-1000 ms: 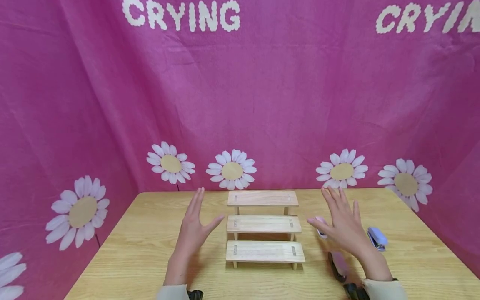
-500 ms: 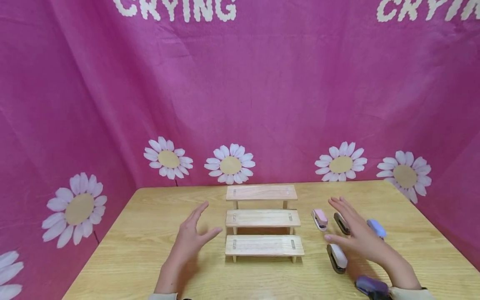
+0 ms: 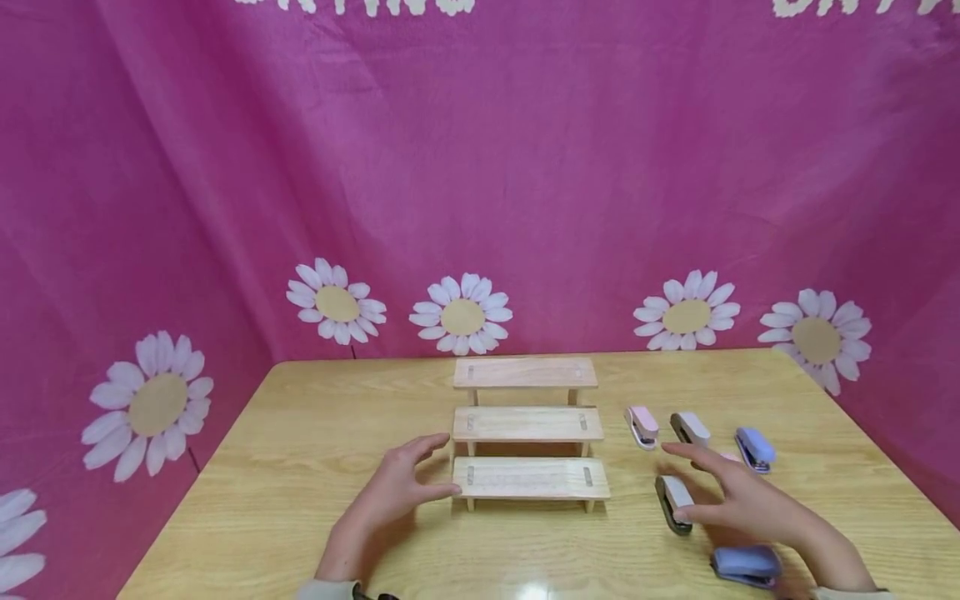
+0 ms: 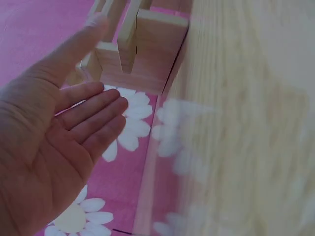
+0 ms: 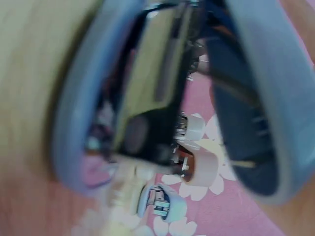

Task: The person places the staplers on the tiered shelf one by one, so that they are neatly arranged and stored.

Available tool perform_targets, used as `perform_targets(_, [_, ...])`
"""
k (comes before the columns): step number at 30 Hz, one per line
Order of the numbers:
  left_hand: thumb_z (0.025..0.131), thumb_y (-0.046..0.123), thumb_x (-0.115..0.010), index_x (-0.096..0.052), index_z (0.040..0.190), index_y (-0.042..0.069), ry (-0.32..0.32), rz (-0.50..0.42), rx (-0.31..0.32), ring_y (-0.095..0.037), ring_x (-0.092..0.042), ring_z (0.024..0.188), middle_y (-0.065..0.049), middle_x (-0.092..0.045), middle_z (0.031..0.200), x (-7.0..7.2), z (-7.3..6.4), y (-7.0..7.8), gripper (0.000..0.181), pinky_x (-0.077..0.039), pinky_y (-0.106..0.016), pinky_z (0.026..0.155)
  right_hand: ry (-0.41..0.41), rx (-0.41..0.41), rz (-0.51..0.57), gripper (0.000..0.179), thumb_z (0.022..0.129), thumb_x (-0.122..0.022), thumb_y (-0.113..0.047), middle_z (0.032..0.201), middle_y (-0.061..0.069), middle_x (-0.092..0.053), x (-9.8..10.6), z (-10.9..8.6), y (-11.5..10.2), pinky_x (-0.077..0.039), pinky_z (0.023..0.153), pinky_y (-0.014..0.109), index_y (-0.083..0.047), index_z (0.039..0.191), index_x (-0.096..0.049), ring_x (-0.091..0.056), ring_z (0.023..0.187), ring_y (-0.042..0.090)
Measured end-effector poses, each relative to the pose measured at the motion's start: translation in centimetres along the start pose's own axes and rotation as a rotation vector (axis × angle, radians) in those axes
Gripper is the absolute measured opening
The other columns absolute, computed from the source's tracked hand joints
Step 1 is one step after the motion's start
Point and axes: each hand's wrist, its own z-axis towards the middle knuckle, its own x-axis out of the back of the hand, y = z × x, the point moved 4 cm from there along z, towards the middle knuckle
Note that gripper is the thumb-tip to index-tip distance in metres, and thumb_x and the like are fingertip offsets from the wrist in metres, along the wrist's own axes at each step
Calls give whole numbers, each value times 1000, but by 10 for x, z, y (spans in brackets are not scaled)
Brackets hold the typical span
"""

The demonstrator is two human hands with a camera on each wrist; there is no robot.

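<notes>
A light wooden three-step stand [image 3: 525,423] occupies the middle of the table. At its left end is my left hand [image 3: 393,487], fingers loosely extended, its thumb overlapping the lowest step's left edge in the head view. The left wrist view shows that palm [image 4: 54,152] holding nothing. My right hand [image 3: 757,500] hovers among small staplers, fingers extended. Its thumb tip overlaps the white stapler with a dark base [image 3: 674,503]; its fingertips come near the pink stapler [image 3: 642,427]. Below its wrist lies a blue stapler [image 3: 746,566], which looms large in the right wrist view [image 5: 270,98].
Behind the right hand are another white stapler [image 3: 689,428] and a periwinkle stapler [image 3: 755,449]. A pink piece [image 3: 730,456] shows partly behind the fingers. The wooden table [image 3: 315,417] meets a magenta cloth [image 3: 555,183] with printed daisies at the back and sides.
The head view has tilted down. My right hand has moved right and lower toward the staplers, uncovering several of them. My left hand has come closer to the stand's left end.
</notes>
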Motion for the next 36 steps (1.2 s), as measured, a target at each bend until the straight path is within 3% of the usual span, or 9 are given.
perform_targets(7, [79, 32, -81, -58, 133, 3, -88, -31, -37, -36, -60, 122, -18, -62, 134, -7, 2, -1, 65, -52, -47, 103, -117, 0, 62, 66, 84, -75, -40, 135, 14, -59, -6, 1, 12, -45, 87, 8, -7, 137, -54, -37, 116, -21])
perform_targets(14, [78, 30, -82, -64, 126, 5, -96, -30, -64, -30, -65, 116, -13, -67, 127, -10, 3, -1, 57, -54, -42, 101, -150, 35, 86, 61, 85, -75, -36, 127, 16, -61, -9, 1, 18, -48, 86, 8, -4, 133, -56, -48, 112, -15])
perform_targets(27, [80, 28, -81, -65, 126, 8, -119, -61, -51, -27, -66, 117, -12, -68, 127, -11, 1, -5, 53, -54, -40, 101, -126, -8, 88, 59, 83, -74, -43, 129, 14, -63, -8, 2, 12, -46, 89, 7, -9, 130, -59, -48, 114, -16])
perform_targets(36, [79, 30, -81, -66, 125, 9, -116, -37, -68, -24, -66, 116, -9, -69, 125, -11, 3, -5, 53, -53, -41, 103, -41, 59, 64, 52, 85, -75, -35, 127, 13, -65, -3, 6, 1, -56, 88, 19, -11, 128, -60, -49, 113, -15])
